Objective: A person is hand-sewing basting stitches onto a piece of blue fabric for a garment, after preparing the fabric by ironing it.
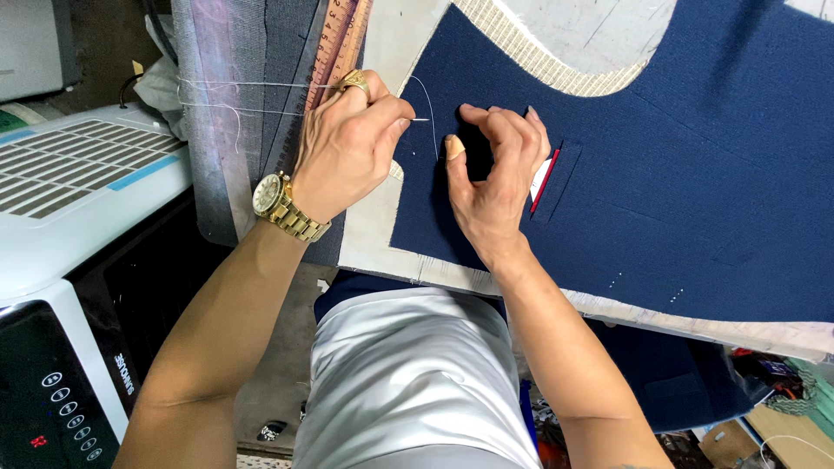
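On the cutting table, the left hand [347, 152] is pinching a threaded sewing needle [419, 119] at the navy jacket panel [660, 165], while the right hand [495, 165], fingers curled and gripping nothing, is pressing the cloth flat beside the stitch point, steadying it.

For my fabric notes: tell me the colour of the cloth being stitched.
Navy blue cloth, seen in the head view.

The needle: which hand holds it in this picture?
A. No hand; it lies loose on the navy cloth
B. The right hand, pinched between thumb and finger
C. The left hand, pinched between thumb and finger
C. The left hand, the one with the gold watch, pinches the needle with its tip toward the navy cloth, while the right hand presses flat on the cloth.
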